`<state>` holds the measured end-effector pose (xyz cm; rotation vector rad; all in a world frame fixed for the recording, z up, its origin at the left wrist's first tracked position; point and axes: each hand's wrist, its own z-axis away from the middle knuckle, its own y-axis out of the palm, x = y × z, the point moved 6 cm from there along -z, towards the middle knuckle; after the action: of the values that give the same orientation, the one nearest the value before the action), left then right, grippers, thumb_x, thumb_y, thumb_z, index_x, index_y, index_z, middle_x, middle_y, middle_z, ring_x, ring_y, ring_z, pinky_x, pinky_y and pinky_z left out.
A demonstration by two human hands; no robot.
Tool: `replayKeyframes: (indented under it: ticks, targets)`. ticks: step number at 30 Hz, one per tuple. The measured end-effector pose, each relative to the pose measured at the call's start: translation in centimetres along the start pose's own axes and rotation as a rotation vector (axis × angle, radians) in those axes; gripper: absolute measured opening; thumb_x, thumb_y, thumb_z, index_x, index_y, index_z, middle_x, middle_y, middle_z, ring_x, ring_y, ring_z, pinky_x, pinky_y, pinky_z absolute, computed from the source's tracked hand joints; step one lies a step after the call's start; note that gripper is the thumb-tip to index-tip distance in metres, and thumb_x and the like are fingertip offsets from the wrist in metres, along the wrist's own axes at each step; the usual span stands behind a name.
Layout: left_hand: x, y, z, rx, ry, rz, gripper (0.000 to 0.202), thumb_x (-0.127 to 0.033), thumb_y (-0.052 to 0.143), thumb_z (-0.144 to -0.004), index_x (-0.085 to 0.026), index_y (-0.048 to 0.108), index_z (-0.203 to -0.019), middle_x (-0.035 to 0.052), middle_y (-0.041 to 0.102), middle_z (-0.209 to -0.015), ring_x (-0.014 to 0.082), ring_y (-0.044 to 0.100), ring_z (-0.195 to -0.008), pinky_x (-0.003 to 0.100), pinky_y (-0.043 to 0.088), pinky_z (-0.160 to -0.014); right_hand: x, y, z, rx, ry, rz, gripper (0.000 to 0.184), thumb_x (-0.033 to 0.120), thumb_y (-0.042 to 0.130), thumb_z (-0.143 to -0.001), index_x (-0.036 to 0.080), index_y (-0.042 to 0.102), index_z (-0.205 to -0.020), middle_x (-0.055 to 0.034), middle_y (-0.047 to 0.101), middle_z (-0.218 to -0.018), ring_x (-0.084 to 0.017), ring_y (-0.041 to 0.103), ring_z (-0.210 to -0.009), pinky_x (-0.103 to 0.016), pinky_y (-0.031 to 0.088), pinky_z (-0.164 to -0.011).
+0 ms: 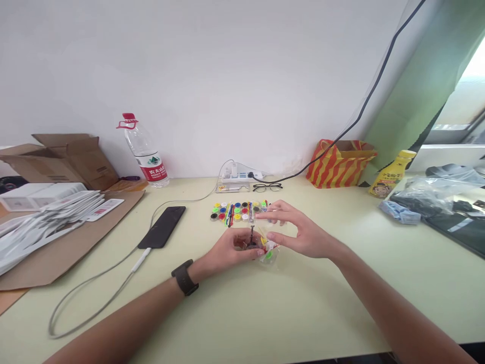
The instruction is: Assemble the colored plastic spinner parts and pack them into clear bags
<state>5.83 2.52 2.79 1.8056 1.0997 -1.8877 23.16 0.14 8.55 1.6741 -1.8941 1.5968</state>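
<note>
Clear bag [270, 259] of coloured pieces at the fingertips

Head view: the left hand [234, 248] pinches the bag, thumb in front, fingers curled behind, a dark piece upright between them; the right hand [305, 231] spreads its fingers just above, thumb beside the bag, contact unclear; rows of coloured discs [237, 211] lie just beyond on the table [303, 313].

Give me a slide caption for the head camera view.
Left hand holds small colorful parts in clear plastic, right hand close by, before rows of colored discs.
</note>
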Motion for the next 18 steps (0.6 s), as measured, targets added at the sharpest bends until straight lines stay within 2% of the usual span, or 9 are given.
replayKeyframes:
  ticks: [2,4,9,13,15,18]
  targets:
    - [0.0,0.1,0.0,0.016,-0.004,0.003,0.03,-0.043,0.076,-0.091,-0.016,0.075,-0.104,0.0089,0.076,-0.1,0.021,0.068,-0.09,0.032,0.052,-0.082,0.1,0.2,0.0,0.04,-0.018,0.01,0.038,0.033,0.071,-0.096,0.033,0.068,-0.134,-0.0092,0.059,-0.123,-0.025,0.054,-0.125,-0.044,0.052,-0.104]
    - [0.0,0.3,0.0,0.028,-0.005,0.008,0.03,-0.043,0.075,-0.091,-0.016,0.075,-0.104,0.0087,0.076,-0.099,0.0206,0.068,-0.09,0.031,0.051,-0.08,0.1,0.2,0.0,0.055,-0.028,0.018,0.032,0.034,0.072,-0.095,0.032,0.072,-0.127,-0.009,0.059,-0.122,-0.025,0.055,-0.124,-0.044,0.052,-0.105]
    - [0.0,0.1,0.0,-0.011,0.025,-0.027,0.03,-0.044,0.074,-0.092,-0.016,0.075,-0.103,0.0077,0.074,-0.097,0.019,0.065,-0.086,0.031,0.051,-0.078,-0.1,-0.7,-0.2,-0.031,-0.019,0.069,0.009,0.032,0.07,-0.096,0.024,0.073,-0.098,-0.0075,0.063,-0.106,-0.02,0.062,-0.096,-0.036,0.056,-0.083]
    - [0.4,-0.5,0.0,-0.092,0.041,-0.087,0.033,-0.047,0.073,-0.092,-0.017,0.075,-0.106,0.0078,0.074,-0.101,0.0214,0.066,-0.093,0.034,0.052,-0.083,-0.3,-1.5,-0.1,-0.05,-0.012,0.138,0.021,0.034,0.067,-0.098,0.022,0.069,-0.08,-0.0059,0.066,-0.095,-0.018,0.062,-0.082,-0.033,0.055,-0.073]
    - [0.6,-0.6,0.0,-0.115,0.046,-0.117,0.033,-0.047,0.073,-0.093,-0.017,0.075,-0.106,0.0074,0.074,-0.1,0.0211,0.066,-0.092,0.033,0.052,-0.081,-0.5,-1.6,0.0,-0.031,0.007,0.159,0.022,0.036,0.067,-0.098,0.022,0.07,-0.081,-0.0059,0.067,-0.095,-0.018,0.063,-0.081,-0.032,0.056,-0.071]
    - [0.8,-0.8,0.0,-0.152,0.052,-0.156,0.032,-0.047,0.072,-0.092,-0.018,0.074,-0.106,0.0069,0.073,-0.1,0.02,0.065,-0.089,0.031,0.052,-0.078,-0.8,-1.4,0.2,0.007,0.047,0.155,0.015,0.038,0.071,-0.094,0.025,0.074,-0.101,-0.0056,0.069,-0.102,-0.017,0.065,-0.079,-0.032,0.057,-0.07]
